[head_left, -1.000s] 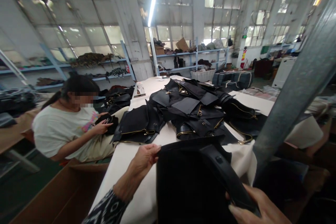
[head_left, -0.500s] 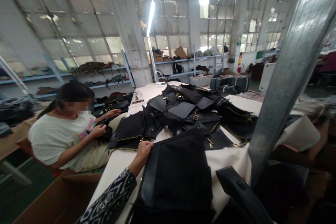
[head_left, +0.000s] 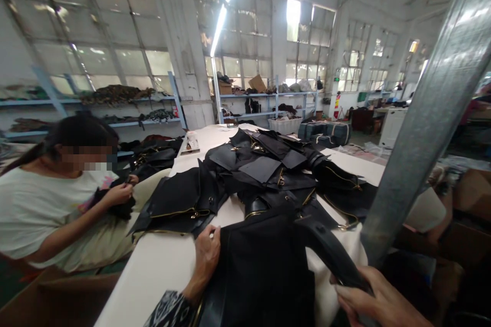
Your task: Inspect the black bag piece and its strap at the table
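Fabric first: we have a black bag panel lying flat on the white table right in front of us, its long axis running away from us toward the heap of black pieces with gold zippers. Our left hand rests on the panel's left edge, fingers curled over it and pinching the rim, so it is the hand in contact with the panel itself. Our right hand sits lower and to the right, closed around a black strap that rises from it and slants up-left across the panel's right side. A steel post stands just right of that strap. To our left a seated co-worker handles a dark piece.
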`<state>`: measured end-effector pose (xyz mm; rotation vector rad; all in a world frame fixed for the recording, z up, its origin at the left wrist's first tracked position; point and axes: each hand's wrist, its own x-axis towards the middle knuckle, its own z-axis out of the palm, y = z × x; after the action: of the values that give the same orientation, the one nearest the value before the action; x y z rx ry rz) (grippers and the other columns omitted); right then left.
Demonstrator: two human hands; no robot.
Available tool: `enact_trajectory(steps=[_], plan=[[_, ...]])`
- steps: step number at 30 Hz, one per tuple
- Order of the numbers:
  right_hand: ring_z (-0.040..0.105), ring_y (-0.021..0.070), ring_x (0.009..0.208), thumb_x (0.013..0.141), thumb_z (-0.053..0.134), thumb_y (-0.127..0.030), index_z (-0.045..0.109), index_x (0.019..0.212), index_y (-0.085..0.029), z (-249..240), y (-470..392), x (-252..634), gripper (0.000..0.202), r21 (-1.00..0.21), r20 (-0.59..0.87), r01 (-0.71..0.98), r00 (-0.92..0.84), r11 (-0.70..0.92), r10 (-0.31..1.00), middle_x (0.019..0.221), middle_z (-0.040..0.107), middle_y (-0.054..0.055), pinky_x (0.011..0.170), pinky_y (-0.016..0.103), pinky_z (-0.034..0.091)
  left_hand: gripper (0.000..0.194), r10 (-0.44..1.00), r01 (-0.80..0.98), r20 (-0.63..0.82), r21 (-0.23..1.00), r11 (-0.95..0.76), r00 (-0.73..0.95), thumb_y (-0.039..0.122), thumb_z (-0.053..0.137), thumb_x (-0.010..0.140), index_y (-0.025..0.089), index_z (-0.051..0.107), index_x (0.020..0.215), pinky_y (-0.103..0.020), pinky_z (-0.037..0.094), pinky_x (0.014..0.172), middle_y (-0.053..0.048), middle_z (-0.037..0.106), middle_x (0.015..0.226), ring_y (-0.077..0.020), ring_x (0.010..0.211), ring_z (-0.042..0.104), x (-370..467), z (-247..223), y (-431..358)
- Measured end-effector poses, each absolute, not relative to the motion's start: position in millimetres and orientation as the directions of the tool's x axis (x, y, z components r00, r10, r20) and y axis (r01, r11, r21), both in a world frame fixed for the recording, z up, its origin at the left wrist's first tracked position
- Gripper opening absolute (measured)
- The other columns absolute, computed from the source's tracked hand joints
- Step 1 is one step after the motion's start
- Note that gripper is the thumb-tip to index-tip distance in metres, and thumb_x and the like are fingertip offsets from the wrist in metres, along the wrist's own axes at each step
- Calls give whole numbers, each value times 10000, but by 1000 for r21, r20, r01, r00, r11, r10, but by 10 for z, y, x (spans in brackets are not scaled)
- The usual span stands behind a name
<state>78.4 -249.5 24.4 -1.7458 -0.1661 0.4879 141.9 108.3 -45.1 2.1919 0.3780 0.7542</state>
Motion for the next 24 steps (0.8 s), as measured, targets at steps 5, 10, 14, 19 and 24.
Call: enact_trajectory(steps=[5,10,14,19,24], plan=[[411,78,306,747,586,-505,451,713,-179,289,-2096,1142,355,-977,-213,-179,881,-119,423,463,460,-71,313,194,341,243,490,45,381,753,-657,784,338,380,835,212,460,643,-278,336,603,-9,523,609,-187,598,504,1404,-520,1106],[438,82,350,712,627,-484,417,745,-198,293,-1914,1324,357,-968,-249,-231,922,-96,296,525,488,-78,324,203,375,244,486,64,377,735,-675,788,319,336,860,225,423,652,-269,310,557,18,449,555,-171,528,460,1436,-610,1121],[432,81,346,709,640,-474,441,722,-189,471,-1892,1366,348,-970,-235,-203,929,-138,288,508,477,-74,334,203,368,225,498,51,401,738,-673,769,297,337,856,226,399,652,-265,301,554,20,437,558,-165,524,445,1460,-633,1117],[399,62,356,740,622,-474,438,655,-178,665,-2061,1411,359,-963,-236,-183,929,-199,286,462,430,-74,353,179,335,223,512,61,414,731,-680,753,295,337,848,232,370,637,-268,267,525,41,381,521,-153,476,396,1493,-680,1143],[391,70,320,759,567,-497,479,761,-155,690,-2273,1394,353,-934,-197,-39,886,-355,420,495,439,-65,327,196,330,218,519,60,399,747,-662,756,296,344,842,231,387,638,-274,269,531,41,386,513,-153,474,391,1514,-706,1163]])
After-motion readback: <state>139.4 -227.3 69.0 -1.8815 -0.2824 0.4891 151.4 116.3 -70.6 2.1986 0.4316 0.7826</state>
